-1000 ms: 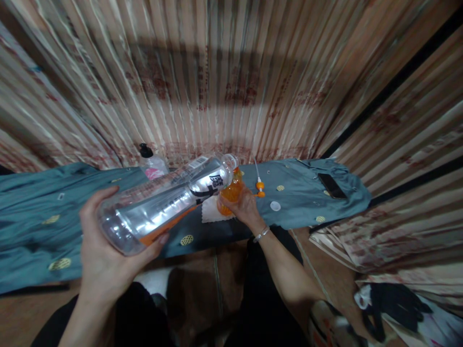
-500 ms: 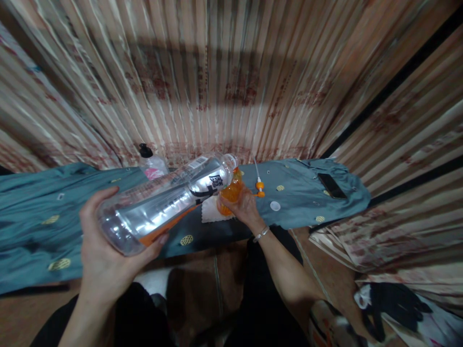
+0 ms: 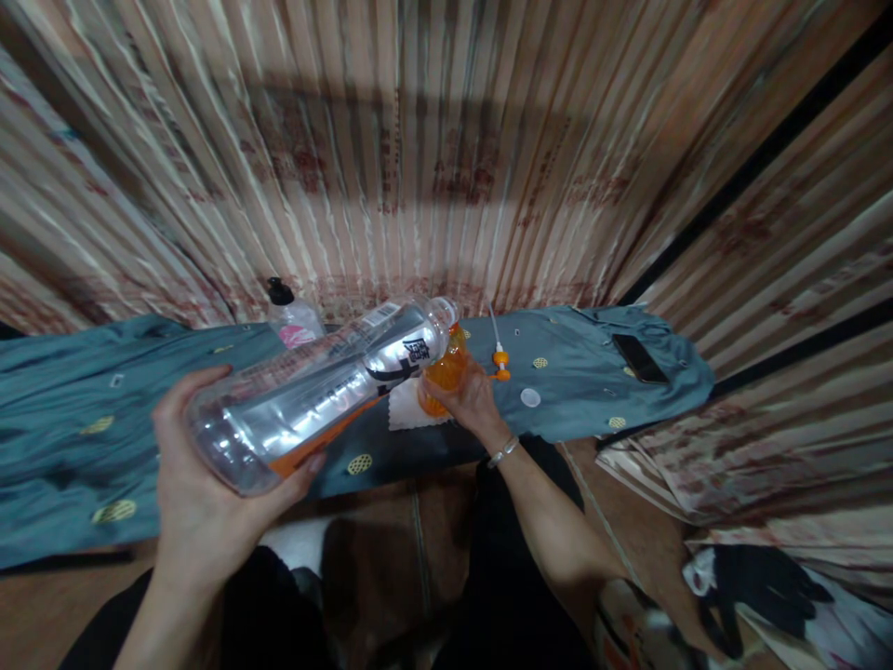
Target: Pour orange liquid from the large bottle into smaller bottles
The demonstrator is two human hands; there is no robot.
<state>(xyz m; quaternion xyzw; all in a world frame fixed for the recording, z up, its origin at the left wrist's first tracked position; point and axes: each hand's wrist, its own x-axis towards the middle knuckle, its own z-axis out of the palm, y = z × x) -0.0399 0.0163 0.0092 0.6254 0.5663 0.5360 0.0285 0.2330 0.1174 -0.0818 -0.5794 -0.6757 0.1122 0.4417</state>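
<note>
My left hand [image 3: 209, 493] is wrapped round the base of a large clear plastic bottle [image 3: 313, 400] with a silver and orange label. The bottle is tilted, its uncapped mouth at the top of a small orange see-through bottle [image 3: 441, 380]. Around that orange bottle my right hand [image 3: 474, 400] is closed, holding it over a white cloth [image 3: 403, 409] on the bench. Whether liquid is flowing between them I cannot tell. Just right of my right hand lies an orange spray pump head [image 3: 500, 361] with a thin white tube.
A pump bottle [image 3: 297, 321] with a black top stands behind the large bottle. A round white disc [image 3: 530, 398] and a black phone [image 3: 640, 359] lie rightward on the teal cloth [image 3: 579, 344]. Patterned curtains [image 3: 433, 140] hang close behind. A dark bag [image 3: 767, 596] is at lower right.
</note>
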